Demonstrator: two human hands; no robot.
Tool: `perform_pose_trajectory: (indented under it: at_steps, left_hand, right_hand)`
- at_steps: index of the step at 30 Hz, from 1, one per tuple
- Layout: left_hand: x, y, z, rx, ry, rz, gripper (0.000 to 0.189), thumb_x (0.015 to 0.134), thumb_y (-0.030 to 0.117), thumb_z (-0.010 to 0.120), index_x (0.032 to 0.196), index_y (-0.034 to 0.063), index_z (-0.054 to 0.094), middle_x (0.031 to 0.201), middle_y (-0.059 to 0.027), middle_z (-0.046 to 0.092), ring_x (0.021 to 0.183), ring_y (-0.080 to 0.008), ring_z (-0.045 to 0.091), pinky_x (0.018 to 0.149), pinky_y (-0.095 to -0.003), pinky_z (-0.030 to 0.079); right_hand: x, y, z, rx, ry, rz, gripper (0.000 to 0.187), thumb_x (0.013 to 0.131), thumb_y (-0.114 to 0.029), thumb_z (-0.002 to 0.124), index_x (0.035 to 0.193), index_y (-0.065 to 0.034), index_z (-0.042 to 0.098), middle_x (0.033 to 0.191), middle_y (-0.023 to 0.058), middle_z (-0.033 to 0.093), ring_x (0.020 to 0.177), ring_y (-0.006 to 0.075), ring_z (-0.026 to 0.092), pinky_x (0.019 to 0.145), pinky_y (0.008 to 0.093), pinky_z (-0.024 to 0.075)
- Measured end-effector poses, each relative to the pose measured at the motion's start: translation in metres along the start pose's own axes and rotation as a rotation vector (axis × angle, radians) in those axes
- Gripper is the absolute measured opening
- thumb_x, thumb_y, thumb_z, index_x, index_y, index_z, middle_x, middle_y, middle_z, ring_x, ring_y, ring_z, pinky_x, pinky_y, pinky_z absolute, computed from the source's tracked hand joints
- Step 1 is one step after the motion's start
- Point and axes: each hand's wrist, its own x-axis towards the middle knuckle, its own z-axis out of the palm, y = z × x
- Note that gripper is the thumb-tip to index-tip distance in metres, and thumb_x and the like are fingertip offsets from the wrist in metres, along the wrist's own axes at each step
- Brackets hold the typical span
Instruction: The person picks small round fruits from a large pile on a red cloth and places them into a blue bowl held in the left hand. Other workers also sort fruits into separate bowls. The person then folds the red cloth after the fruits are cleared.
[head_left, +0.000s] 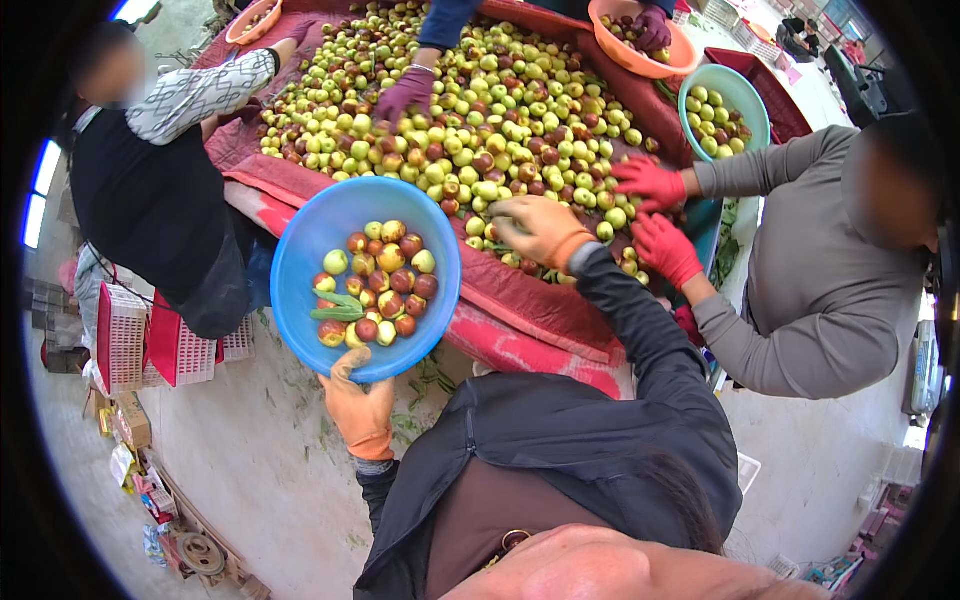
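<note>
My left hand (361, 401), in an orange glove, grips the near rim of a blue plastic basin (292, 247), thumb over the edge. Inside the basin lie red-brown and yellow-green jujubes (391, 258) with a few green leaves (337, 305). My right hand (541, 227), gloved the same way, reaches over the near edge of a broad heap of jujubes (487, 112). Its fingers are bent down and slightly blurred, so whether they hold a fruit cannot be told. Under the heap spreads a red quilted cloth (540, 300).
Red-gloved hands (651, 184) of a person at the right work near my right hand. Across the heap is another person's purple-gloved hand (407, 94). A third person sits at the left. A light green basin (759, 112) and an orange basin (660, 69) hold jujubes. Crates (124, 337) stand at lower left.
</note>
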Motion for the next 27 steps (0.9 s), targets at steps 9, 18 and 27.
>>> perform_pose_trajectory:
  at_steps: [9, 18, 27]
  left_hand:
    - [-0.001, 0.019, 0.0, -0.098, 0.028, -0.123, 0.04, 0.075, 0.017, 0.092, 0.108, 0.0058, 0.073, 0.131, -0.0213, 0.06, 0.123, -0.035, 0.064, 0.106, -0.0431, 0.052]
    - [0.001, 0.019, -0.002, -0.082, 0.026, -0.091, 0.042, 0.072, 0.018, 0.093, 0.107, 0.0074, 0.073, 0.131, -0.02, 0.061, 0.12, -0.0368, 0.066, 0.104, -0.0436, 0.054]
    - [0.002, 0.01, -0.002, -0.047, 0.003, -0.056, 0.042, 0.074, 0.02, 0.093, 0.109, 0.0093, 0.073, 0.128, -0.0214, 0.064, 0.12, -0.0378, 0.067, 0.103, -0.0448, 0.054]
  right_hand:
    - [0.145, -0.013, 0.113, -0.463, 0.055, -0.172, 0.043, 0.094, -0.043, 0.062, 0.135, -0.0294, 0.068, 0.144, 0.0084, 0.063, 0.129, 0.0256, 0.059, 0.109, 0.0482, 0.042]
    - [0.074, 0.026, 0.1, -0.354, -0.01, -0.118, 0.062, 0.097, -0.058, 0.06, 0.15, -0.0256, 0.061, 0.161, 0.0215, 0.049, 0.153, 0.0385, 0.043, 0.13, 0.0501, 0.0246]
    - [0.011, 0.038, 0.062, -0.36, -0.085, -0.052, 0.07, 0.1, -0.065, 0.054, 0.156, -0.0228, 0.052, 0.167, 0.0221, 0.037, 0.158, 0.0387, 0.032, 0.132, 0.0502, 0.0204]
